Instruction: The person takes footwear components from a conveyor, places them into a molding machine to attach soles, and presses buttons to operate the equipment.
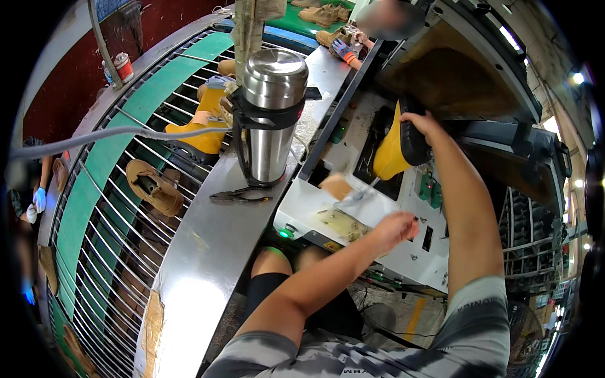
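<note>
My right hand (426, 126) is closed on a yellow boot (392, 154) by its black sole, holding it tilted over the opening of a white machine (397, 258). Below the boot, a blurred tan piece (336, 186) and a grey-blue strip (358, 200) hang over the machine top; I cannot tell whether they belong to the boot. Lower down, over the white surface, my left hand (397, 232) has its fingers curled in. What it holds, if anything, does not show. A worn, pale flat block (343, 225) lies just beyond it.
A steel flask (268, 151) and black pliers (241, 195) stand on the metal ledge (189, 271). Left of it, a barred conveyor (113, 246) carries another yellow boot (211, 132) and a tan shoe (153, 187). A co-worker's gloved hand (343, 50) is beyond the machine.
</note>
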Available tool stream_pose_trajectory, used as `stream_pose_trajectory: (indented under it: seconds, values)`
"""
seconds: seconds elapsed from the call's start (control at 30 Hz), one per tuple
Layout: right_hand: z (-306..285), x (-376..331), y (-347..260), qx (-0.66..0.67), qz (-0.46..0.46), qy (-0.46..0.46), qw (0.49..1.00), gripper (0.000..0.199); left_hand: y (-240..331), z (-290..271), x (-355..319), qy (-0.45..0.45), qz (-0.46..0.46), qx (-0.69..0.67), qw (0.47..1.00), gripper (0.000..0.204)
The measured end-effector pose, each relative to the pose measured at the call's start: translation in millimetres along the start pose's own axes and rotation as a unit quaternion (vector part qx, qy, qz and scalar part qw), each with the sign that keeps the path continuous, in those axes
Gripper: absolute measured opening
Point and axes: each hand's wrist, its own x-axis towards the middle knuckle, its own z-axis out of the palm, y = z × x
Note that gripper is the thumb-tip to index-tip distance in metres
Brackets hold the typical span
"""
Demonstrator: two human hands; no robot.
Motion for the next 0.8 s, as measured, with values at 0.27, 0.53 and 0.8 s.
stream_pose_trajectory:
  seconds: [0.27,0.53,0.8]
  values:
    - [67.2,-18.9,21.9,-0.089,0.017,0.051,0.995,0.118,-19.5,-21.8,-145.1,-0.107,-0.069,0.175,0.976,0.018]
    - [62.1,-109.9,26.5,-0.227,-0.157,0.003,0.961,0.099,-20.3,-176.9,-352.4,0.507,0.360,0.377,0.687,0.009]
    - [67.0,-124.0,35.2,-0.292,-0.171,0.038,0.940,0.094,-32.1,-194.9,-435.1,0.618,0.412,0.543,0.393,0.006]
